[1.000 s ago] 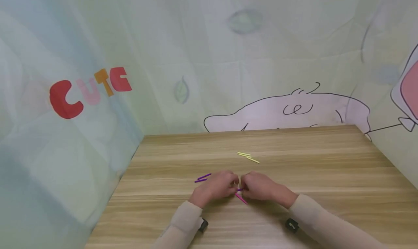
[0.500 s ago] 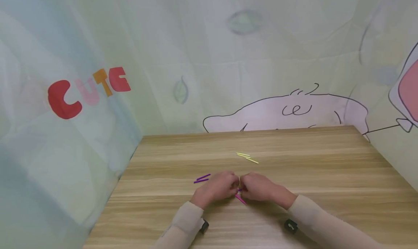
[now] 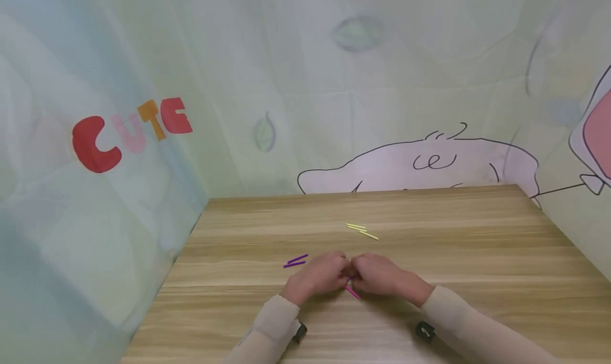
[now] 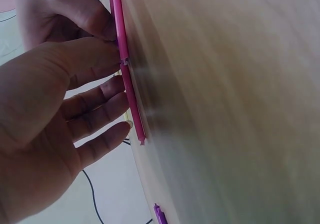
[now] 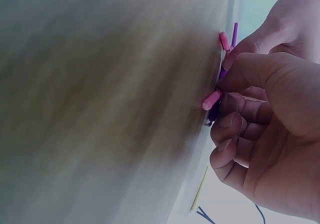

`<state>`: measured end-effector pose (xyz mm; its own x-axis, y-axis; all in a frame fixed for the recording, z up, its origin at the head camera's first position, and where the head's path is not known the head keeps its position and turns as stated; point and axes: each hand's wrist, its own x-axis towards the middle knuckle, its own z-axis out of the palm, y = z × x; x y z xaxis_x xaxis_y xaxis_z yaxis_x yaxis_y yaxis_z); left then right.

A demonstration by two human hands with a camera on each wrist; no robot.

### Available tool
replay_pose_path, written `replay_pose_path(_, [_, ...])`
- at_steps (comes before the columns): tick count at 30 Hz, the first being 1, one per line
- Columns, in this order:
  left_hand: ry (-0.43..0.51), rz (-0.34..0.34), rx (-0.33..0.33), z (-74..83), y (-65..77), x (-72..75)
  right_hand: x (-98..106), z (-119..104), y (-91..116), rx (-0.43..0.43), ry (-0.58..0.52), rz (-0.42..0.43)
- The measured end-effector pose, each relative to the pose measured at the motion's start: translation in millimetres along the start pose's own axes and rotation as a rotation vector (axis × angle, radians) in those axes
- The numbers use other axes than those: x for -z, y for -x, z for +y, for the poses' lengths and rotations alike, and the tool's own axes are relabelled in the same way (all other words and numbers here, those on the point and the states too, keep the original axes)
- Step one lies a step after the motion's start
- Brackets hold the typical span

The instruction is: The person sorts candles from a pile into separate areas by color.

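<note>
In the head view my left hand (image 3: 321, 275) and right hand (image 3: 381, 275) meet low over the wooden table, fingertips together. Between their thumbs and index fingers both pinch a thin purple candle (image 5: 223, 74), mostly hidden by the fingers. Two pink candles lie below the fingertips, almost in line in the left wrist view: an upper candle (image 4: 119, 24) and a lower candle (image 4: 133, 104). Only one pink candle (image 3: 353, 293) shows in the head view, its upper end by the hands. The other fingers of my left hand are spread; those of my right are curled.
Two purple candles (image 3: 294, 264) lie left of my left hand. Farther back on the table (image 3: 453, 221) are several pale yellow candles (image 3: 361, 231). A printed cloth (image 3: 267, 88) hangs behind the table and along its sides.
The fingertips of both hands have closed together, covering the purple candle that showed between them a second ago. The candles on the table lie as before.
</note>
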<state>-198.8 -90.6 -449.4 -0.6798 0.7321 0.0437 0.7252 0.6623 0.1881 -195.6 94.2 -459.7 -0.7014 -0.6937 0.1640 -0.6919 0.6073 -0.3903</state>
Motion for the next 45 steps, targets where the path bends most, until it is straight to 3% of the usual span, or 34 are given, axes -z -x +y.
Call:
replay_pose_path(14, [-0.01,0.003,0.026,-0.5,0.8,7.4,2.0,3.8,4.3,-0.014,0.012,0.004])
replay_pose_path(29, [0.046,-0.016,0.053,-5.8,7.4,10.9,-0.2,3.0,1.9,-0.055,-0.007,-0.03])
replay_pose_path(45, [-0.009,0.017,0.01,-5.3,3.9,5.9,-3.2,4.8,-0.8,-0.023,0.031,-0.02])
